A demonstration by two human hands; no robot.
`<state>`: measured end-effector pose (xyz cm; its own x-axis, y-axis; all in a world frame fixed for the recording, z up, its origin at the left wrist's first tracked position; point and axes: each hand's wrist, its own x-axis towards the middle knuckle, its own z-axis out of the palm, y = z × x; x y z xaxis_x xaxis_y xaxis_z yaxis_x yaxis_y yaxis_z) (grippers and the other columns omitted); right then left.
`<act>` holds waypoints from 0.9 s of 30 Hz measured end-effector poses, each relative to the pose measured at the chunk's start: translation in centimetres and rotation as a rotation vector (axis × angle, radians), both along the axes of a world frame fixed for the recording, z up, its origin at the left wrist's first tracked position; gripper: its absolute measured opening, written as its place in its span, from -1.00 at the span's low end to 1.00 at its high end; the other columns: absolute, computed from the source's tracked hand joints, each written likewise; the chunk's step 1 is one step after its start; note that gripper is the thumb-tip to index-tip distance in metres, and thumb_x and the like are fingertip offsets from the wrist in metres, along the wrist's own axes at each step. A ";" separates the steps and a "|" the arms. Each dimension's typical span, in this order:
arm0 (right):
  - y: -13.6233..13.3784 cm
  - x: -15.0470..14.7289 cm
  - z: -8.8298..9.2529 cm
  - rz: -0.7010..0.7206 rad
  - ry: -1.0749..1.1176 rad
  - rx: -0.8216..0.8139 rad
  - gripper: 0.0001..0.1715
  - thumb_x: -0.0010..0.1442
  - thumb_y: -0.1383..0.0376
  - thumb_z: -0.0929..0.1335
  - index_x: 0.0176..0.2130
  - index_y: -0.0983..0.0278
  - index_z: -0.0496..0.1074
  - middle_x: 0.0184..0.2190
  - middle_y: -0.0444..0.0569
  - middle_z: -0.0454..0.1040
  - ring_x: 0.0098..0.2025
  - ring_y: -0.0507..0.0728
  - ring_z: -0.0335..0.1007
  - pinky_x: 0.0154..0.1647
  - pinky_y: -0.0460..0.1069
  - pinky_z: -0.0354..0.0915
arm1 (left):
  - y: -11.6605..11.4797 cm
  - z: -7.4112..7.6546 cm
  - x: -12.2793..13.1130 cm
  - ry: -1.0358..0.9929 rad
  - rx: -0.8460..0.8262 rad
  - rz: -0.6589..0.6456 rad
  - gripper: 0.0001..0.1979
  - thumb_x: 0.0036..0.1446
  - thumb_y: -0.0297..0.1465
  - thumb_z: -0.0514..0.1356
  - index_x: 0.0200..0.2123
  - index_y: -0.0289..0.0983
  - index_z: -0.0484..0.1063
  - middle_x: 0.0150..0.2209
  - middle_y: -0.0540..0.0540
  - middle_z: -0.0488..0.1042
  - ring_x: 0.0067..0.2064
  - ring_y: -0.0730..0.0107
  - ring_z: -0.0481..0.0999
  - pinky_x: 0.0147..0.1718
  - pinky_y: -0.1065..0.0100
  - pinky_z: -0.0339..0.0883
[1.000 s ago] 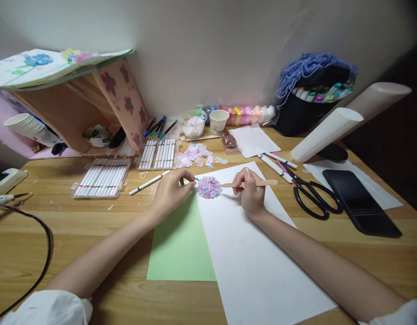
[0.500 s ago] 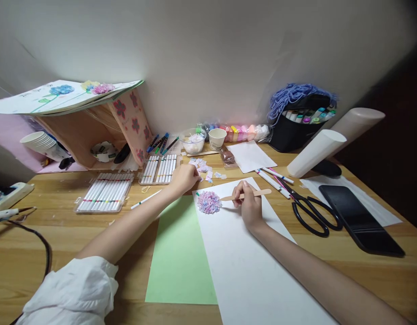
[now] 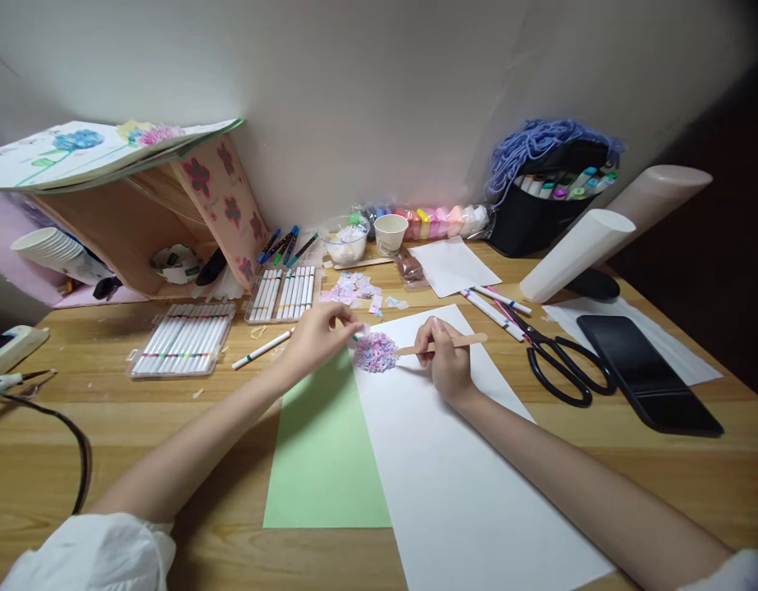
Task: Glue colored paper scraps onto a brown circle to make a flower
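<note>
My left hand [image 3: 321, 335] pinches a small pale paper piece [image 3: 365, 330] at the upper left edge of a round pink, blue and lilac paper flower [image 3: 376, 353]. That flower lies near the top of a white sheet [image 3: 453, 460], which overlaps a green sheet [image 3: 323, 460]. In my right hand [image 3: 445, 361] is a flat wooden craft stick [image 3: 471, 339], its left tip touching or very near the flower's right side. Loose paper scraps [image 3: 351, 289] in pale pink and blue lie on the table just beyond my left hand.
Marker sets [image 3: 182, 341] and a single marker [image 3: 262, 348] lie left. A bowl [image 3: 345, 242], a paper cup [image 3: 390, 236] and bagged clay [image 3: 440, 222] stand behind. Scissors [image 3: 567, 361], a phone [image 3: 650, 373] and a white tube [image 3: 576, 254] are right. A decorated box [image 3: 222, 205] stands back left.
My left hand has come back from the paper scraps to the flower's upper left edge, pinching a scrap. My right hand keeps the stick beside the flower. The view has tilted slightly down.
</note>
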<state>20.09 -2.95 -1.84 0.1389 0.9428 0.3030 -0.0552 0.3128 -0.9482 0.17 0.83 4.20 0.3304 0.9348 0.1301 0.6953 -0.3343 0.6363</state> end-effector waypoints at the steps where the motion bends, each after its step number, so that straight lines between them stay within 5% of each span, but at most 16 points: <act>1: -0.2 0.0 0.0 0.022 -0.040 0.012 -0.48 0.32 0.13 0.13 -0.61 0.24 0.21 -0.72 -0.21 0.16 -0.70 -0.04 0.06 -0.66 -0.08 0.01 | -1.3 -0.1 0.0 -0.001 -0.011 -0.039 -0.86 0.09 -0.30 0.20 -0.44 -0.24 0.43 -0.40 0.01 0.50 -0.35 0.40 0.38 -0.36 0.38 0.18; 8: -1.2 -0.2 0.6 0.229 -0.466 0.294 -0.50 0.30 0.16 0.14 -0.64 0.22 0.17 -0.71 -0.16 0.18 -0.65 0.01 0.09 -0.56 -0.04 0.04 | -7.1 -2.1 1.0 0.087 0.019 -0.105 -0.90 0.15 -0.38 0.14 -0.41 -0.24 0.38 -0.39 -0.03 0.44 -0.28 0.34 0.32 -0.32 0.33 0.18; 14: -1.1 -0.3 0.6 0.216 -0.625 0.408 -0.54 0.32 0.18 0.08 -0.59 0.19 0.14 -0.68 -0.14 0.17 -0.61 0.05 0.10 -0.55 -0.02 0.04 | -7.1 -2.9 1.9 0.141 0.064 -0.056 -0.89 0.15 -0.37 0.13 -0.43 -0.23 0.34 -0.39 -0.04 0.42 -0.27 0.31 0.31 -0.33 0.31 0.18; 27: -1.5 -0.1 0.9 0.128 -0.541 0.359 -0.50 0.34 0.17 0.05 -0.59 0.19 0.15 -0.69 -0.14 0.19 -0.62 0.05 0.13 -0.52 -0.02 0.12 | -6.7 -3.6 2.7 0.187 0.153 0.044 -0.87 0.16 -0.37 0.13 -0.44 -0.24 0.32 -0.43 -0.01 0.39 -0.31 0.36 0.28 -0.38 0.34 0.14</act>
<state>19.97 -4.40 -0.93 -0.2280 0.7691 0.5971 0.3421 0.6374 -0.6904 2.91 -5.88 0.58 0.3218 0.9228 0.2121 0.8119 -0.3842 0.4396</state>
